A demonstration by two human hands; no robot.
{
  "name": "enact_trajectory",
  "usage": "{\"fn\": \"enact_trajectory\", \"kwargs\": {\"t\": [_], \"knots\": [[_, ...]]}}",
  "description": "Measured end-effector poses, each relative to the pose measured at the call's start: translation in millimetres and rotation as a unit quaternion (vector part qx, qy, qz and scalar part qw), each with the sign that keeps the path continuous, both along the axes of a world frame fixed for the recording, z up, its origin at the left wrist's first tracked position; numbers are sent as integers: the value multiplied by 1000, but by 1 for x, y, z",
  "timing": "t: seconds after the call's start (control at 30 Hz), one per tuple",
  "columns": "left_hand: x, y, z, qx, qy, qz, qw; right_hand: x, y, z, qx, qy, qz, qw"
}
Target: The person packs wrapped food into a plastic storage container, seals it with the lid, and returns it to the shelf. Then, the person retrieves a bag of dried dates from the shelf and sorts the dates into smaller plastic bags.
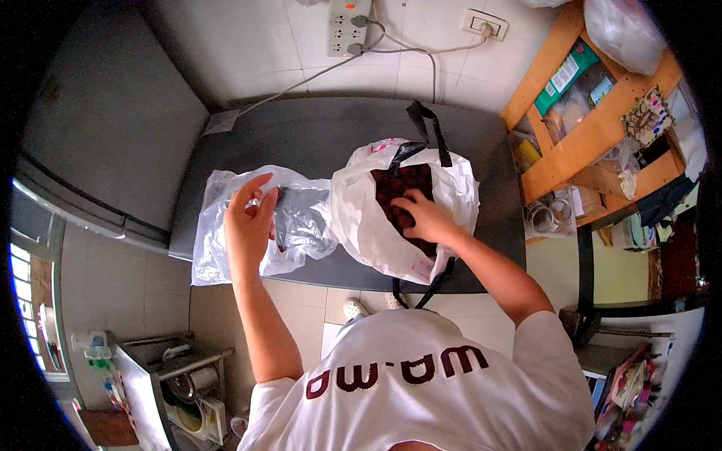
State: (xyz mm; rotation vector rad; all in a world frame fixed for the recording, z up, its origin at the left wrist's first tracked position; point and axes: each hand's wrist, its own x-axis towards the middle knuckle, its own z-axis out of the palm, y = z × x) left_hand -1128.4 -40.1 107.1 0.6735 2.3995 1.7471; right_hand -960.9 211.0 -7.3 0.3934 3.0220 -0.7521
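A white bag [353,218] with black handles stands on the dark counter, its mouth open. Inside it are several dark reddish-brown round items [410,179]. My right hand [423,216] reaches into the bag, its fingers curled round one of these items. Left of the bag lies a clear plastic bag [214,218], spread and crumpled on the counter. My left hand [252,214] is over the clear bag, thumb and fingers apart, with nothing visibly gripped. Something small and reddish shows beside its fingers, partly hidden.
A power strip [347,28] and a wall socket [485,27] with cables are on the tiled wall behind. A wooden shelf [560,169] with packets and jars stands at the right. A large grey cabinet [105,113] borders the counter's left side.
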Motion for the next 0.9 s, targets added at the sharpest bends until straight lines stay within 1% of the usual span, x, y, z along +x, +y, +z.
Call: {"fn": "enact_trajectory", "kwargs": {"t": [0.03,0.17,0.23,0.27,0.3,0.37,0.4,0.43,0.5,0.57,0.63,0.7,0.77,0.83,0.87,0.9], "knots": [[0,1,0,6,0,-7,1000,0,-5,2,29,-10,4,1000],[3,3,1,20,0,-17,1000,-1,4,-14,-2,16,13,1000],[4,3,3,10,4,-8,1000,-3,24,-26,-119,86,-22,989],[3,1,2,7,3,-7,1000,-1,30,-28,-263,111,-76,955],[3,0,1,5,1,-5,1000,1,27,3,-446,49,-162,879],[3,-2,-1,17,1,-4,1000,8,22,30,-615,130,-185,755],[2,-4,-2,26,2,-5,1000,10,19,39,-664,150,-164,714],[1,-5,-3,26,2,1,1000,10,10,55,-665,145,-160,715],[0,-4,-2,29,-16,4,999,0,-15,81,-736,105,-67,665],[3,-3,7,2,9,31,999,-22,-40,89,-748,66,32,660],[1,-5,11,8,-6,11,1000,-53,-69,101,-690,42,71,719],[3,-5,17,24,-18,5,1000,-99,-92,70,-659,65,115,741],[4,-4,23,0,-12,24,1000,-123,-108,67,-627,16,95,773],[2,-3,22,10,-10,23,1000,-150,-116,56,-535,-38,165,828],[1,-3,20,3,2,23,1000,-154,-121,49,-367,128,207,898],[0,-2,19,-4,14,23,1000,-158,-118,47,-366,127,208,898]]}}
